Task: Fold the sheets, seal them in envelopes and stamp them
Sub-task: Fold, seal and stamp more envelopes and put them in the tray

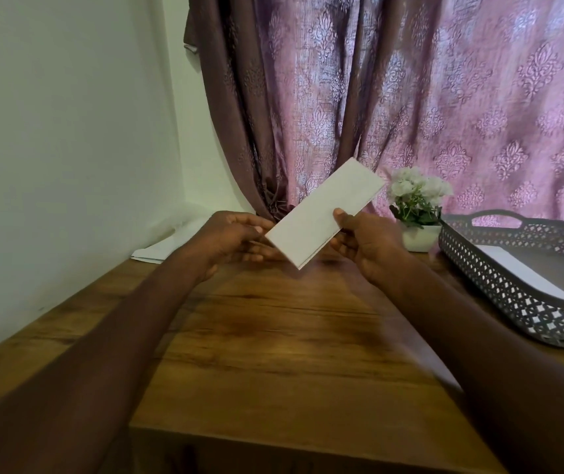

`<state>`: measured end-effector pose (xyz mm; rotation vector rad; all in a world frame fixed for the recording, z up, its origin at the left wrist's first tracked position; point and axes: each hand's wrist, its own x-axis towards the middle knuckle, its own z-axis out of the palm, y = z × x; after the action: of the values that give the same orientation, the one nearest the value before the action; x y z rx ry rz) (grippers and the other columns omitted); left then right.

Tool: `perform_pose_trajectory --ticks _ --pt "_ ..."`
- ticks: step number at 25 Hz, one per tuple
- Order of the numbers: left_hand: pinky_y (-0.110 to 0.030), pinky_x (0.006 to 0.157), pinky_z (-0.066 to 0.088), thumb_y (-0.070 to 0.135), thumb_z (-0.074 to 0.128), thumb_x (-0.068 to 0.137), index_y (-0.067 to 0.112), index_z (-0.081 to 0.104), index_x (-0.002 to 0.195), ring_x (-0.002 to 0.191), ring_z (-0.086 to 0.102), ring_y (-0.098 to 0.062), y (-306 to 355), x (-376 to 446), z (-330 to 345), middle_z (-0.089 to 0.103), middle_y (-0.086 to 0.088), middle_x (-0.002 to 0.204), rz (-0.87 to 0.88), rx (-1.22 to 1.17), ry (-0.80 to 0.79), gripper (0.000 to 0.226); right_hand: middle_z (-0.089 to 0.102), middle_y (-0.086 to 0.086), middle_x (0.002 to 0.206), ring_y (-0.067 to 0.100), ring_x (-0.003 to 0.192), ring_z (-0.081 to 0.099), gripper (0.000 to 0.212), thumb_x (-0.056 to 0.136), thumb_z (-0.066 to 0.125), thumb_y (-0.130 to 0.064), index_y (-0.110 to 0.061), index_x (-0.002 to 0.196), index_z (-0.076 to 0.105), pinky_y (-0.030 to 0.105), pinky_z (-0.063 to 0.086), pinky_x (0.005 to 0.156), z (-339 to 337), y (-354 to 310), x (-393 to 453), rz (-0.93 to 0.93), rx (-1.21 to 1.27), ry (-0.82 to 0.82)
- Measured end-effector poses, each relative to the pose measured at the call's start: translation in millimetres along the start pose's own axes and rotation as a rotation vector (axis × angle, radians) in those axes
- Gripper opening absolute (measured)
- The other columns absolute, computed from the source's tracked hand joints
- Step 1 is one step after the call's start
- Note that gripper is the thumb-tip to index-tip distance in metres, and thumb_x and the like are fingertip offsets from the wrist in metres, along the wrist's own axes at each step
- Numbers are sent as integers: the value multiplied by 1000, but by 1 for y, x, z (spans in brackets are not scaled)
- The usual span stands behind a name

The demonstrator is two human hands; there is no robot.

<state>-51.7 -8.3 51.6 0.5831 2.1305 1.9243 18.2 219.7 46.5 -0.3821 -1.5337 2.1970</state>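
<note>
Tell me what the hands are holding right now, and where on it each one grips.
A folded white sheet, held tilted above the table. The left hand pinches its lower-left end; the right hand grips its lower long edge, thumb on top.

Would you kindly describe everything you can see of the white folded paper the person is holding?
The folded paper is a long white rectangle, plain and matte, with layered edges showing along its lower right side. It is held in the air above the wooden table, tilted diagonally, far end up and right. The left hand holds its near left corner; the right hand pinches its lower edge, thumb on top. No writing is visible.
</note>
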Motion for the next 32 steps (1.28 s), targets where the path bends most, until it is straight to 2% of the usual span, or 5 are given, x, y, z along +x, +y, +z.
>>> perform_pose_trajectory --ticks 5,10,19,22,32 --pt "-29 74 60 15 63 99 18 75 112 88 74 -20 -16 13 -1 78 -3 102 312 522 401 18 74 17 99 18 67 71 38 85 81 -1 -2 114 56 33 63 55 19 30 -9 78 -505 -102" --pt "-36 90 50 61 60 97 28 62 138 105 55 -14 -34 17 35 60 -1 132 258 1127 -181 53 60 16 115 32 106 59 37 85 78 -32 -9 106 59 36 46 80 13 33 -20 -441 -1484 -85" --pt "-25 102 40 -2 57 97 20 46 140 135 46 -20 -17 8 12 47 -2 145 184 1068 -369 49 54 9 149 27 133 52 43 106 46 -31 -19 148 46 45 45 106 15 45 -8 -623 -1313 -415" --pt "-31 90 49 22 52 105 22 39 128 116 55 -19 -31 10 21 56 -3 123 105 900 -248 26 47 5 156 24 143 43 53 104 29 -55 -31 151 36 55 30 118 15 56 -7 -470 -1455 -569" --pt "-50 128 19 56 22 110 24 18 166 158 23 -25 -51 -7 17 22 -2 174 46 1304 -175 65 4 -4 175 19 160 5 64 108 16 -52 -26 166 11 57 5 127 5 49 7 -260 -1739 -502"
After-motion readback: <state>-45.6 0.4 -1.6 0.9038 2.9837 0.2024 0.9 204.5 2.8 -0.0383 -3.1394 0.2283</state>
